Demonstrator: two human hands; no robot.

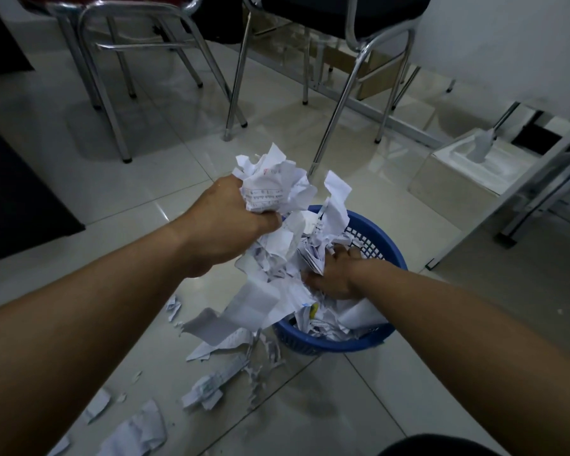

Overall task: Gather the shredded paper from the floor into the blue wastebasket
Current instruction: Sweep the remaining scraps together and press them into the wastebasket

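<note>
The blue wastebasket (384, 238) stands on the tiled floor at centre right, with white paper scraps inside it. My left hand (226, 222) grips a big crumpled bunch of torn paper (273, 189) above the basket's left rim, and pieces hang down from the bunch over the rim. My right hand (333, 271) is inside the basket, its fingers curled round a wad of paper (311, 255). More paper scraps (211, 386) lie on the floor to the left of the basket and towards me.
Chrome chair legs (234, 90) stand behind the basket, with a second chair (106, 77) at the far left. A white moulded block (464, 169) sits on the floor at the right beside a metal frame (540, 199). A dark mat (20, 199) lies at the left.
</note>
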